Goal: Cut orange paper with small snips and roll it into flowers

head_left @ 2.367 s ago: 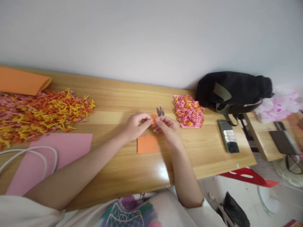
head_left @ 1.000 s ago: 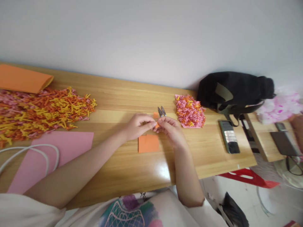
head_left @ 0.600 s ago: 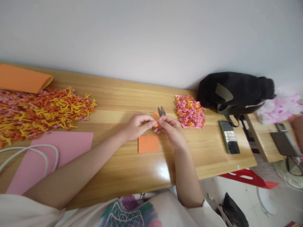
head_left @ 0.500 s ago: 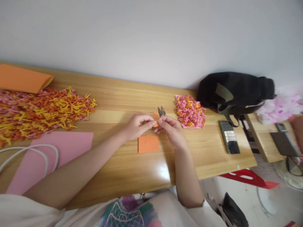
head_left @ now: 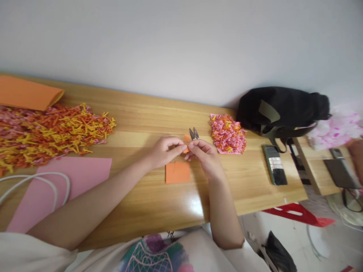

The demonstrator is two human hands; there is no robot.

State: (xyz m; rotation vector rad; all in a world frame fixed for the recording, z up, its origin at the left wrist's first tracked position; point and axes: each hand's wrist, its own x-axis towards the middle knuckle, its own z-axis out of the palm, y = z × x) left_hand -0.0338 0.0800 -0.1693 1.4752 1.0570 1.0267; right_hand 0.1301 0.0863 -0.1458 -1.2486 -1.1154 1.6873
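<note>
My left hand (head_left: 163,151) and my right hand (head_left: 204,155) meet fingertip to fingertip over the wooden table (head_left: 147,204). Both pinch a small orange paper piece (head_left: 186,149) between thumb and fingers. Small metal snips (head_left: 193,133) poke up just behind my right hand; whether that hand holds them is hidden. An orange paper square (head_left: 177,172) lies flat on the table just below the hands.
A big heap of orange, yellow and pink paper twists (head_left: 48,132) lies at the left, with an orange sheet (head_left: 27,93) behind and a pink sheet (head_left: 61,189) in front. A smaller pink heap (head_left: 227,133), black bag (head_left: 279,109) and phone (head_left: 273,163) sit to the right.
Both hands stay together at the same spot; the fingers shift slightly on the small orange piece. The view has drifted a little.
</note>
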